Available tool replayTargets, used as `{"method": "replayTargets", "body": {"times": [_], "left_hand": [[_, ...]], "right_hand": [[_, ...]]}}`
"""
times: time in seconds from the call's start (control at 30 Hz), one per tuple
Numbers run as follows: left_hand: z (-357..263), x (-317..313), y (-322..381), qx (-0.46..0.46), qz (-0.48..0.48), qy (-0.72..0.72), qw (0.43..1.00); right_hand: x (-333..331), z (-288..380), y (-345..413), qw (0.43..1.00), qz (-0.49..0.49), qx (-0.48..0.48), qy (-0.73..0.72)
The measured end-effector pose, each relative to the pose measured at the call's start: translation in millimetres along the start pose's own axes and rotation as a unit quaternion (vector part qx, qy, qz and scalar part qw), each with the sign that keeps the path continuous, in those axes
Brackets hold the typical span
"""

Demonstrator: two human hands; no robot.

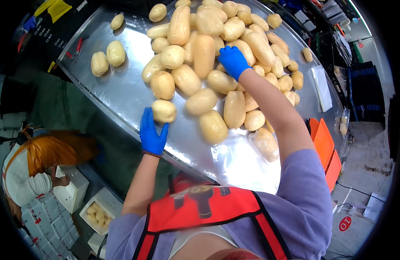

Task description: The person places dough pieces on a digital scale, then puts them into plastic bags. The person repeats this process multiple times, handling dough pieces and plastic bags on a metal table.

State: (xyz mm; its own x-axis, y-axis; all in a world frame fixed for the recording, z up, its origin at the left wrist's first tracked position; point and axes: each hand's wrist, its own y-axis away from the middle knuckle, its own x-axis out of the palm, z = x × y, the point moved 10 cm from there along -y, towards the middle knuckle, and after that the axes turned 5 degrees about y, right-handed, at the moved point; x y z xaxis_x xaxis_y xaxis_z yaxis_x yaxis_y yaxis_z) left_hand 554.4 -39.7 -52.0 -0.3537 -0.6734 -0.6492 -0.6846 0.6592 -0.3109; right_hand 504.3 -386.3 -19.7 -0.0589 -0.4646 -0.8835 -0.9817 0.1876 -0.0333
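Many pale, wet, peeled lotus root segments (203,55) lie heaped on a stainless steel table (128,87). One cut end (258,70) in the heap shows its holes. My left hand (153,133), in a blue glove, is at the near table edge. Its fingers and thumb are spread beside a short, round segment (164,111), which rests on the metal. My right hand (234,61), also blue-gloved, reaches into the middle of the heap with its fingers curled down. What lies under those fingers is hidden.
A segment in a clear plastic bag (265,144) lies near my right forearm. Orange bins (323,143), a white stack of sheets or bags (321,87) and a red-handled tool (79,47) are around the table. At left, a person (30,169) bends beside white foam boxes (100,208).
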Motion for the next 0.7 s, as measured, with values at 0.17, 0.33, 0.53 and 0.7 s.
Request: {"method": "replayTargets", "body": {"times": [0.17,0.33,0.53,0.7], "left_hand": [[2.5,-2.9,-1.8,-0.012,-0.009,0.002,1.000],[8.1,-2.0,2.7,-0.026,-0.019,0.017,0.999],[26.6,-9.1,14.7,-0.092,-0.066,0.139,0.984],[-32.9,1.1,47.2,-0.047,-0.038,0.177,0.982]], "right_hand": [[-56.4,-18.3,28.7,0.983,-0.138,-0.016,-0.123],[-53.0,-65.9,107.9,0.810,-0.115,0.287,-0.498],[-55.7,-6.7,197.3,0.254,-0.066,0.302,-0.916],[-75.9,8.4,279.2,0.200,-0.079,0.300,-0.929]]}}
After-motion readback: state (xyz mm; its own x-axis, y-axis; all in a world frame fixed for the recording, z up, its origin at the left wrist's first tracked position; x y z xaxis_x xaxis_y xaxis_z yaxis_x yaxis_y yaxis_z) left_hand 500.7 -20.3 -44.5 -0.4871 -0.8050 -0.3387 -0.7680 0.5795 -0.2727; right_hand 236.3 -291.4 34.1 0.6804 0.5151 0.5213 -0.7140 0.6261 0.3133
